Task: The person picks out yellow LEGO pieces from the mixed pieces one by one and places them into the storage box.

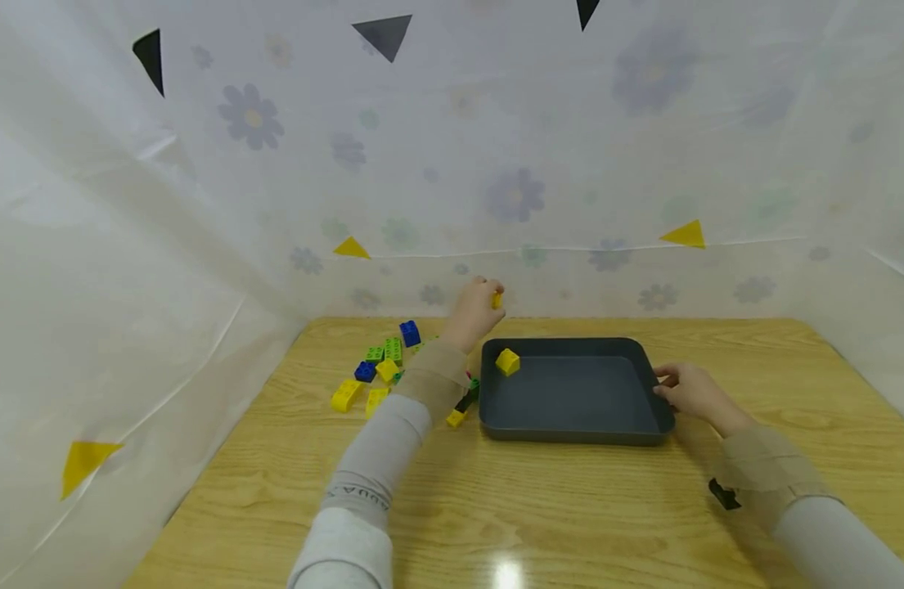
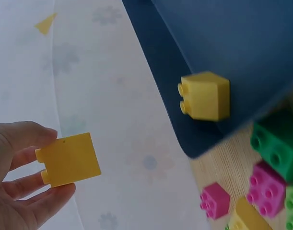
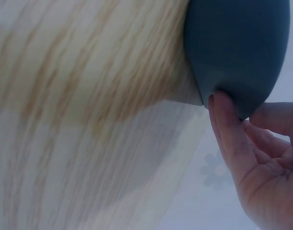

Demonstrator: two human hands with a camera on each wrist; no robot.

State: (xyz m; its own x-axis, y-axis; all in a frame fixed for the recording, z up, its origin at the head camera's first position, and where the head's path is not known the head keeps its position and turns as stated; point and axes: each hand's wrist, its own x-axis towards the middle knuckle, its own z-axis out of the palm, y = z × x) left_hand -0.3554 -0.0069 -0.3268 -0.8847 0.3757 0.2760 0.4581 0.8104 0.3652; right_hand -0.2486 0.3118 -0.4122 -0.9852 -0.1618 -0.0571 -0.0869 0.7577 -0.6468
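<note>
My left hand (image 1: 475, 309) is raised near the back left corner of the dark grey tray (image 1: 577, 401). Its thumb and fingers pinch a yellow building block (image 2: 72, 160) by the studded end, as the left wrist view shows. Inside the tray, at its left end, another yellow block (image 1: 507, 362) lies tipped with its studs sideways. My right hand (image 1: 694, 394) grips the tray's right edge between thumb and fingers; in the right wrist view the fingers (image 3: 228, 127) press the tray's outer side.
Left of the tray, several loose blocks lie on the wooden table (image 1: 569, 507), among them a blue block (image 1: 410, 332), a yellow block (image 1: 346, 395) and a pink block (image 2: 268, 189). My left forearm hides some of them. A pale flowered sheet (image 1: 452, 164) hangs behind the table.
</note>
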